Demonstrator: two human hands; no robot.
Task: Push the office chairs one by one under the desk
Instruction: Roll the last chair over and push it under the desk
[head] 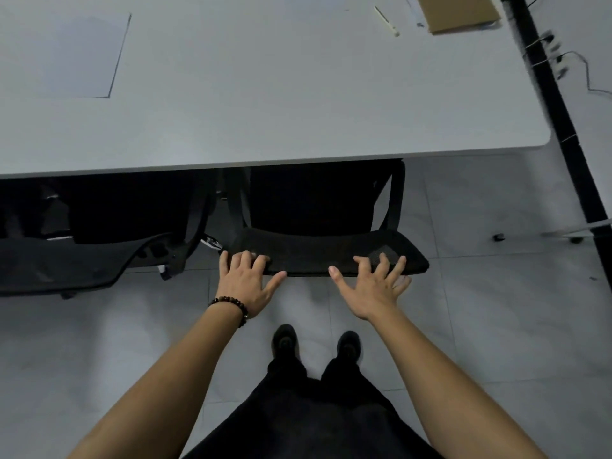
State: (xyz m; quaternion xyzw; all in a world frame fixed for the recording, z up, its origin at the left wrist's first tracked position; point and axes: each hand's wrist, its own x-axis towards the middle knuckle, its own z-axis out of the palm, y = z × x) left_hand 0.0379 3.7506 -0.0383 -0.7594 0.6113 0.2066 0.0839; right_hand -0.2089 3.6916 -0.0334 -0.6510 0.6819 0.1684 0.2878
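A black mesh office chair (318,250) stands in front of me with its seat tucked under the grey desk (265,94); only the top of its backrest sticks out past the desk edge. My left hand (246,281) lies with spread fingers on the left end of the backrest top. My right hand (374,286) lies on the right part, fingers straight and spread. A second black office chair (82,260) stands to the left, also partly under the desk.
A cardboard box (458,11) and a white pen-like stick (385,21) lie at the desk's far right. A black post (559,104) with cables runs along the right. My feet (314,342) stand on grey floor tiles.
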